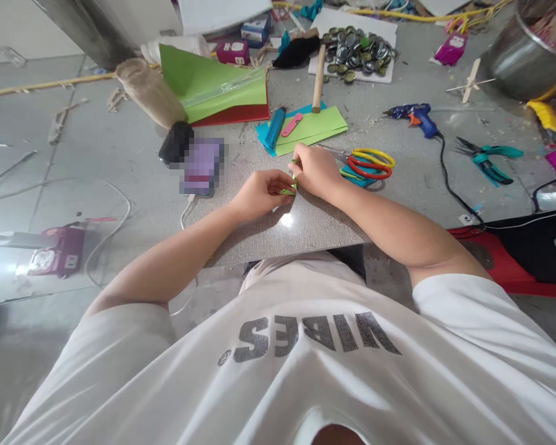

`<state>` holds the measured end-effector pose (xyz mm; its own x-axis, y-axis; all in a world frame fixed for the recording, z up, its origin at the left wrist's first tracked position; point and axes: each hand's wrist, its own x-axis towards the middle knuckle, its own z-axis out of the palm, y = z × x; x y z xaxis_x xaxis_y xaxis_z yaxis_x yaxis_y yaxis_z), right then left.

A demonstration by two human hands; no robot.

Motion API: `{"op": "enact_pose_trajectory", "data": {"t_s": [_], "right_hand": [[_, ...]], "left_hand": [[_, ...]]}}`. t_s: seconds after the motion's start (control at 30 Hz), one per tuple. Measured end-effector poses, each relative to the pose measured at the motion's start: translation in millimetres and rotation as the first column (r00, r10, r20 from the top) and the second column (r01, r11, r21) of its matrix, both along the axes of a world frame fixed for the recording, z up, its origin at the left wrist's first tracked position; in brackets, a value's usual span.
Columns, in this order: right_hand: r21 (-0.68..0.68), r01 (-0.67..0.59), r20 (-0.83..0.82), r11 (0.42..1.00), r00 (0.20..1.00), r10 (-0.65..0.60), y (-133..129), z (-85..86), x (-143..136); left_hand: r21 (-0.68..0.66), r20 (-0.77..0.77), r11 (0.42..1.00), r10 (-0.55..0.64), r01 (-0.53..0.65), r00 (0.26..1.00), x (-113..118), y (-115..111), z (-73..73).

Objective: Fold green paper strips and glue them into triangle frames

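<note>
Near the front edge of the grey table (278,232), my left hand (262,194) and my right hand (315,170) almost meet. Both have their fingers closed on a small green paper piece (288,192), partly hidden by the fingers. Scissors (370,162) with yellow and red handles lie just right of my right hand, over small blue and green paper pieces (359,178). Beyond the hands are light green paper strips (324,128), with a blue cutter (275,128) and a small pink tool (291,125) on them.
A phone (202,164) with a white cable lies left of my hands. Large green sheets (213,80), a hammer (319,80) and a pile of bottle caps (359,52) are behind. To the right are a blue glue gun (417,117), teal pliers (488,159) and a metal pot (514,59).
</note>
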<state>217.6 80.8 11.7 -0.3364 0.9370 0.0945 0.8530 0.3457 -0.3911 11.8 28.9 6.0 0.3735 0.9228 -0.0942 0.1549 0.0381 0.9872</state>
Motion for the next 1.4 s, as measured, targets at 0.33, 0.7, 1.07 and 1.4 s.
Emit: {"op": "enact_pose_trajectory", "data": {"t_s": [0.33, 0.7, 1.07, 1.4], "right_hand": [[-0.036, 0.006, -0.027, 0.999, 1.0, -0.007, -3.2, 1.0, -6.2], [-0.147, -0.044, -0.049, 0.988, 0.998, 0.037, -5.0, 19.7, 1.0], [-0.19, -0.117, -0.046, 0.975, 0.993, 0.11, -3.0, 27.6, 7.6], [-0.188, -0.196, 0.04, 0.962, 0.977, 0.207, -1.2, 35.5, 14.3]], "left_hand": [[0.132, -0.174, 0.99, -0.02, 0.044, 0.984, 6.6, -1.9, -5.1], [0.127, -0.088, 0.991, 0.059, -0.047, 0.994, 13.3, -9.0, -7.1], [0.062, -0.178, 0.99, 0.139, -0.13, 0.974, 16.1, -8.4, 3.2], [-0.013, -0.205, 0.989, 0.142, -0.148, 0.968, 20.3, -4.5, 9.6]]}}
